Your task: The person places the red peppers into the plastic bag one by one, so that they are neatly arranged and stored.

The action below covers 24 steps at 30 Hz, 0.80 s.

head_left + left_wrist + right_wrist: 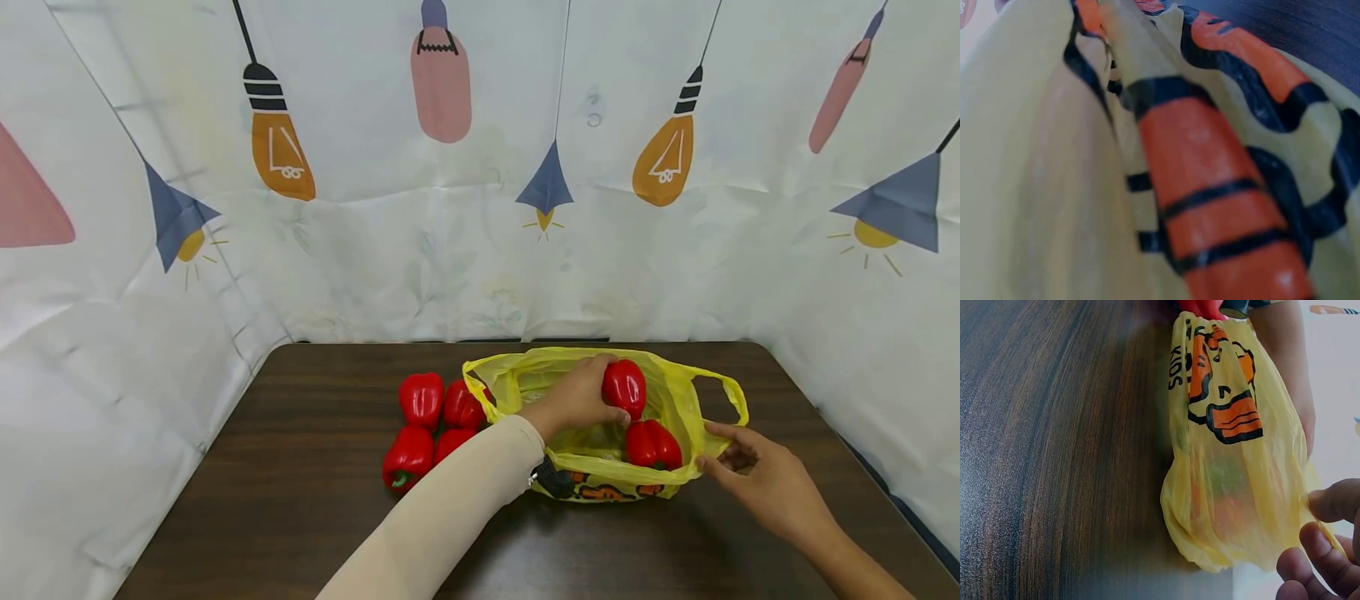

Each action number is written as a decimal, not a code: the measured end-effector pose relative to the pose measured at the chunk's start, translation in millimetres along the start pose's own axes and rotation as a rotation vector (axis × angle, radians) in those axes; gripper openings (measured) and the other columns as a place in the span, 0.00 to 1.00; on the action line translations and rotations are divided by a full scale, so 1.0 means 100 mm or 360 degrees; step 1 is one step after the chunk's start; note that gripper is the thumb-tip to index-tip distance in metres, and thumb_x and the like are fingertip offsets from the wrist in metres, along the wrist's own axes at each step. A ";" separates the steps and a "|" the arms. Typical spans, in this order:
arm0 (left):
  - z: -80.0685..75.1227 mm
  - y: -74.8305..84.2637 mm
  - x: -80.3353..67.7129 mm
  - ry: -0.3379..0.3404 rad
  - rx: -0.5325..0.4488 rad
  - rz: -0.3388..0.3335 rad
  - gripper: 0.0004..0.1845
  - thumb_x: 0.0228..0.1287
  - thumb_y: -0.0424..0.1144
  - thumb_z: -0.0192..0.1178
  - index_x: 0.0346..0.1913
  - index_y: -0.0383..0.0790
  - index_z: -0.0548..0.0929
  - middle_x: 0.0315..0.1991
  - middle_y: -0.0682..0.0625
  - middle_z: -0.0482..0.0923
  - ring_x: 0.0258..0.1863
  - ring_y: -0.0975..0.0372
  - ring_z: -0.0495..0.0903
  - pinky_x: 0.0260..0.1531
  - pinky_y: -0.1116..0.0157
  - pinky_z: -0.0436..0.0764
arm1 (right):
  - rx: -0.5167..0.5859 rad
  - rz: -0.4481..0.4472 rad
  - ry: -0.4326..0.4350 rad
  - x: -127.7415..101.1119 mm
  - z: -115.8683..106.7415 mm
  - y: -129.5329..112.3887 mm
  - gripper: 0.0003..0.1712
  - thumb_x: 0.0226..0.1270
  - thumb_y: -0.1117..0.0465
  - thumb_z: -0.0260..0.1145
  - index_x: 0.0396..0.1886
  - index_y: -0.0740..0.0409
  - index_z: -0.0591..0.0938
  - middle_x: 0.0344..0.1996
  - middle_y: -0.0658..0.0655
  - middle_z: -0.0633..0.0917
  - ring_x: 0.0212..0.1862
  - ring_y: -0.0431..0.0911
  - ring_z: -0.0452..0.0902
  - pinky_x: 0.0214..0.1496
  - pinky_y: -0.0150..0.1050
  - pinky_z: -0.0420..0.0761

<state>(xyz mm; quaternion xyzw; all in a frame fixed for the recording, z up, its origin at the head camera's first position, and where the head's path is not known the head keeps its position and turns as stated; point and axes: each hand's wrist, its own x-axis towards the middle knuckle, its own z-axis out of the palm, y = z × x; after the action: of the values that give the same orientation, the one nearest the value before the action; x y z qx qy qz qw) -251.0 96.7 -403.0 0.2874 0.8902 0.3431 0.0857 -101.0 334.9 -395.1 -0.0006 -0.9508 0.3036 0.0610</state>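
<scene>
My left hand [579, 398] reaches into a yellow plastic bag [600, 463] and grips a red bell pepper [624, 388] between fingers and thumb. Below it, a second red bell pepper [652, 444] lies inside the bag at the right. The bag's right edge is pinched by my right hand [772, 479], below the loop handle. In the right wrist view, thumb and fingers [1316, 550] hold the thin plastic of the bag [1229, 469]. The left wrist view is filled by the bag's orange and black print [1210, 162]; the held pepper is not seen there.
Left of the bag, several red bell peppers [422, 400] stand grouped on the dark wooden table [300, 467], partly hidden by the left sleeve [465, 492]. Behind the table hangs a white curtain [360, 267] printed with lamps and bulbs.
</scene>
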 end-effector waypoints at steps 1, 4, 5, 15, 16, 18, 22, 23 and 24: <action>0.01 0.00 0.00 0.0002 0.0001 -0.0002 0.46 0.56 0.46 0.78 0.75 0.45 0.65 0.63 0.48 0.73 0.59 0.60 0.77 0.53 0.64 0.81 | 0.0000 0.0001 -0.0002 0.00 0.00 0.00 0.34 0.66 0.50 0.76 0.65 0.64 0.79 0.35 0.52 0.84 0.35 0.43 0.81 0.29 0.34 0.80; 0.03 0.00 0.02 0.0007 0.0015 -0.0015 0.47 0.56 0.47 0.78 0.75 0.45 0.65 0.64 0.47 0.73 0.59 0.59 0.77 0.53 0.63 0.81 | -0.0004 0.0003 -0.0006 0.00 0.00 -0.01 0.34 0.66 0.50 0.76 0.65 0.64 0.79 0.34 0.52 0.84 0.36 0.43 0.81 0.29 0.34 0.80; 0.04 0.00 0.03 0.0007 0.0018 -0.0019 0.47 0.56 0.47 0.78 0.76 0.46 0.64 0.64 0.47 0.72 0.59 0.59 0.77 0.53 0.63 0.81 | -0.0007 0.0002 -0.0004 0.00 0.00 0.00 0.34 0.66 0.50 0.76 0.65 0.64 0.79 0.34 0.51 0.84 0.36 0.43 0.81 0.29 0.34 0.80; 0.09 0.01 0.09 0.0011 0.0018 -0.0063 0.47 0.57 0.48 0.77 0.76 0.46 0.64 0.66 0.47 0.72 0.60 0.59 0.77 0.53 0.63 0.81 | -0.0005 -0.0013 0.0004 0.00 0.01 0.01 0.34 0.65 0.51 0.76 0.65 0.63 0.79 0.33 0.51 0.84 0.34 0.41 0.80 0.28 0.34 0.79; 0.10 0.01 0.10 0.0013 0.0014 -0.0065 0.47 0.57 0.47 0.78 0.76 0.45 0.64 0.66 0.47 0.72 0.60 0.59 0.77 0.54 0.63 0.81 | -0.0003 -0.0013 0.0003 0.00 0.01 0.01 0.33 0.66 0.51 0.76 0.65 0.63 0.79 0.33 0.51 0.84 0.34 0.40 0.80 0.28 0.34 0.79; 0.12 0.01 0.12 0.0019 0.0002 -0.0074 0.48 0.56 0.47 0.78 0.76 0.45 0.63 0.66 0.48 0.72 0.60 0.59 0.77 0.54 0.64 0.80 | 0.0003 -0.0014 0.0001 0.00 0.01 0.00 0.33 0.66 0.52 0.76 0.65 0.64 0.79 0.33 0.51 0.84 0.33 0.40 0.80 0.27 0.34 0.79; 0.14 0.03 0.14 0.0026 -0.0052 -0.0103 0.48 0.55 0.47 0.79 0.74 0.41 0.63 0.62 0.49 0.75 0.58 0.60 0.78 0.54 0.65 0.80 | 0.0000 -0.0006 0.0000 0.01 0.01 0.00 0.34 0.66 0.52 0.76 0.65 0.65 0.79 0.33 0.51 0.84 0.34 0.41 0.80 0.27 0.34 0.79; 0.15 0.03 0.14 0.0024 -0.0065 -0.0113 0.47 0.55 0.47 0.79 0.73 0.41 0.63 0.61 0.49 0.76 0.57 0.60 0.78 0.54 0.65 0.81 | -0.0003 -0.0003 0.0000 0.01 0.01 0.01 0.34 0.66 0.52 0.76 0.65 0.65 0.79 0.33 0.51 0.84 0.34 0.41 0.80 0.27 0.34 0.79; 0.15 0.03 0.14 0.0021 -0.0082 -0.0118 0.47 0.55 0.47 0.79 0.72 0.41 0.63 0.60 0.49 0.76 0.56 0.60 0.79 0.53 0.65 0.81 | -0.0005 -0.0001 0.0000 0.01 0.01 0.01 0.34 0.66 0.52 0.76 0.65 0.65 0.79 0.33 0.51 0.84 0.34 0.42 0.80 0.27 0.34 0.79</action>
<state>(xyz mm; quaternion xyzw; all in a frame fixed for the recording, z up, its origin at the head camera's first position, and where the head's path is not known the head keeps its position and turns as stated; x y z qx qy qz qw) -255.6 115.2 -411.4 0.2497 0.8916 0.3642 0.0998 -102.1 335.0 -396.0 -0.0005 -0.9513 0.3021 0.0611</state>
